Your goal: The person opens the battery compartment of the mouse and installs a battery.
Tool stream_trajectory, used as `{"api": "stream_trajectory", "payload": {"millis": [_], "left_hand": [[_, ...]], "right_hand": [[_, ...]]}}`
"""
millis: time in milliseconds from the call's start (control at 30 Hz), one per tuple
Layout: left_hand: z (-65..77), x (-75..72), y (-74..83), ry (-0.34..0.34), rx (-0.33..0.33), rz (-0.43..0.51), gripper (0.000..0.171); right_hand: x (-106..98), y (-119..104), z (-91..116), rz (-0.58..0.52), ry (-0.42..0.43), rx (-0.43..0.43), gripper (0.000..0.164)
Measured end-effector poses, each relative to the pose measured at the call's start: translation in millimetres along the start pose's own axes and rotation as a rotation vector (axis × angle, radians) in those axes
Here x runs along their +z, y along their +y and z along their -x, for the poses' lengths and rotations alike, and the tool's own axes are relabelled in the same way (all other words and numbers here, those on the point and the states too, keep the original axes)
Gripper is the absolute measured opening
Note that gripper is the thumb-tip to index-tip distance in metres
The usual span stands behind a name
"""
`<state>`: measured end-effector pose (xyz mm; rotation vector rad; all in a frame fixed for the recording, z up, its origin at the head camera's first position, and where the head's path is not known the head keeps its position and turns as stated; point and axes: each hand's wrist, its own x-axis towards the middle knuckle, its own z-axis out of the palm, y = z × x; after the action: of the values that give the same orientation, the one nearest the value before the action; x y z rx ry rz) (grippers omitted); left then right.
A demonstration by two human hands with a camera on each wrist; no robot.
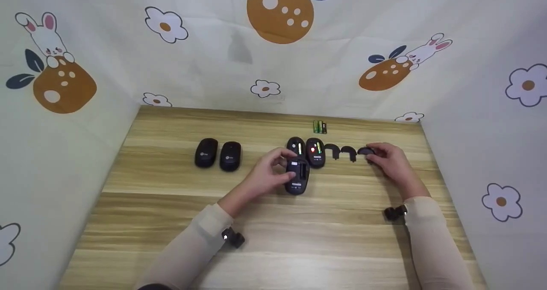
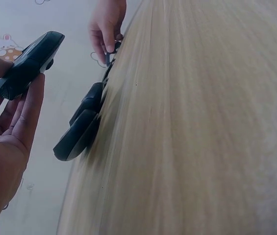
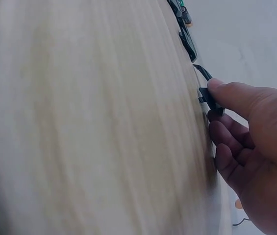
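My left hand [image 1: 266, 172] holds a black computer mouse [image 1: 298, 184] bottom side up, thumb on one side and fingers on the other. Its uncovered battery slot looks dark, with no battery visible. In the left wrist view the mouse [image 2: 30, 63] is raised off the table. Over at the right, my right hand [image 1: 392, 164] pinches a black battery cover [image 1: 364, 151] between thumb and fingers; the right wrist view shows this cover [image 3: 210, 100] at the table surface. Beyond the held mouse lie two overturned mice, one [image 1: 295, 144] partly hidden and one [image 1: 316, 153] with a red light, each showing a battery.
Two more battery covers [image 1: 332, 148] [image 1: 348, 152] lie in a row left of the right hand. A few green and black batteries [image 1: 320, 127] sit near the table's back edge. Two upright mice [image 1: 206, 153] [image 1: 230, 156] stand at left on the wooden table [image 1: 273, 226]. Patterned cloth surrounds it.
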<state>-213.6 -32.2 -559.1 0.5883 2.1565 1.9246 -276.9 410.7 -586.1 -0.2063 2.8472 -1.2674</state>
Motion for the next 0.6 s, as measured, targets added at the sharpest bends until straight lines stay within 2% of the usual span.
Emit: {"api": "stream_trajectory", "payload": {"millis": [267,600], "left_hand": [[0.2,0.3,0.1,0.006,-0.005,0.005,0.048],[0.7,0.3,1.1,0.009,0.004,0.002,0.048]], "right_hand": [[-1.9,-4.1,0.0,0.045,-0.039,-0.001,0.037],[-1.4,-2.6,0.0,0.031,-0.024,-0.001,0.037]]}}
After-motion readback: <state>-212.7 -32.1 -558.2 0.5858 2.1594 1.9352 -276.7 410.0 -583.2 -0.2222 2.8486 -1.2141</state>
